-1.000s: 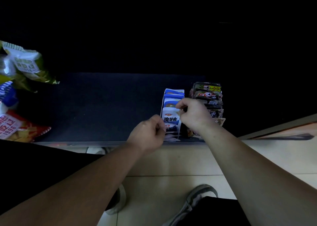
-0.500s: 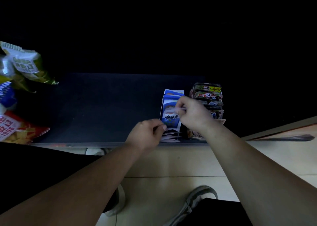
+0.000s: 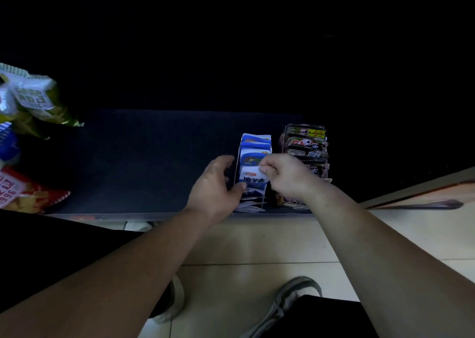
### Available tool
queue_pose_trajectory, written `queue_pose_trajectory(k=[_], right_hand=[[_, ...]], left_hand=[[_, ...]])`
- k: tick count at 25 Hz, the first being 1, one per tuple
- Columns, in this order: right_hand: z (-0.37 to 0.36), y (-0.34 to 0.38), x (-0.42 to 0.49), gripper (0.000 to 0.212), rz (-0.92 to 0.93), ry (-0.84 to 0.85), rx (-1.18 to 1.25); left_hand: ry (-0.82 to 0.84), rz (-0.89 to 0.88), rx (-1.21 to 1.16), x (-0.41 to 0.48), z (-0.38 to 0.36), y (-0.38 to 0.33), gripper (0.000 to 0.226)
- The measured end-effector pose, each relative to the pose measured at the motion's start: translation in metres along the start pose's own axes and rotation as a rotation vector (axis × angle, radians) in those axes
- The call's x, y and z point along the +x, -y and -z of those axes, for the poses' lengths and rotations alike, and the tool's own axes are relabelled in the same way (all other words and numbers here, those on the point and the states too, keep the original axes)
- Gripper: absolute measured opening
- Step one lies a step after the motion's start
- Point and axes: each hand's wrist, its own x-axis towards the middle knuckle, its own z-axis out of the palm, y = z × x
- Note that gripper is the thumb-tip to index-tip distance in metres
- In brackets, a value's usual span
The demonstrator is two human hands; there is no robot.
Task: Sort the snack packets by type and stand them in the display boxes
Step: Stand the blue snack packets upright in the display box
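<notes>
One blue-and-white foil snack packet [image 3: 253, 181] stands foremost in white card box [image 3: 248, 207]; right hand [image 3: 285, 175] pinches its top; left hand [image 3: 214, 186], fingers slack, thumbs its base.

Glossy foil-like snack packets [image 3: 253, 181]; matt dark shelf [image 3: 141, 163], perhaps cloth-covered; smooth floor tiles [image 3: 257, 242]

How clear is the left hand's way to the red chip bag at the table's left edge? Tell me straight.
Probably yes. The left hand rests beside the blue packets, apparently gripping nothing, and only bare tabletop lies between it and the red chip bag, though it looks a long stretch.
</notes>
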Motion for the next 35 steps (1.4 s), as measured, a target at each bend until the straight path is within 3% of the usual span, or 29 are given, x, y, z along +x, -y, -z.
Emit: queue_pose_trajectory(k=[2,4,6,9,14,19,22,25,26,30,31,33,35], right_hand=[[0.001,0.006,-0.004,0.025,-0.013,0.132,-0.035],[0.005,0.011,-0.006,0.021,-0.053,0.154,0.015],[0.010,0.011,-0.001,0.017,-0.075,-0.023,0.128],[0.008,0.006,0.014,0.026,-0.018,-0.292,-0.010],[-0.011,0.001,0.019,0.027,0.073,-0.271,-0.224],[-0.014,0.001,0.018,0.019,0.108,-0.292,-0.260],[-0.013,-0.001,0.015,0.017,0.117,-0.278,-0.287],[-0.015,-0.004,0.014,0.012,0.083,-0.204,-0.300],[-0.016,-0.004,0.013,0.006,0.087,-0.206,-0.277],[-0.003,0.011,0.011,0.014,0.065,-0.194,0.025],[0.003,0.017,0.010,0.013,0.066,-0.157,0.130],[0.009,0.021,0.007,0.013,0.050,-0.108,0.260],[0.007,0.012,0.006,0.025,-0.027,-0.092,0.243]], left_hand=[[0.074,-0.053,-0.034,0.002,-0.001,-0.003,0.047],[0.137,-0.078,0.027,0.000,-0.004,0.001,0.029],[0.159,-0.078,0.080,-0.007,-0.007,0.003,0.022],[0.177,-0.046,0.028,-0.009,-0.007,0.003,0.024],[0.190,0.037,-0.065,-0.008,-0.003,0.005,0.026],[0.108,0.125,-0.220,0.000,-0.004,0.010,0.018],[0.093,0.106,-0.186,-0.001,-0.006,0.009,0.016],[0.050,0.055,-0.148,-0.001,-0.008,0.005,0.027],[0.030,0.020,-0.102,-0.002,-0.006,0.001,0.033],[0.011,-0.154,0.091,0.000,0.000,-0.011,0.054],[0.041,-0.138,0.047,0.002,0.000,-0.013,0.049],[0.029,-0.054,-0.101,0.009,0.001,-0.013,0.020],[-0.062,0.082,-0.257,0.010,0.003,-0.014,0.011]])
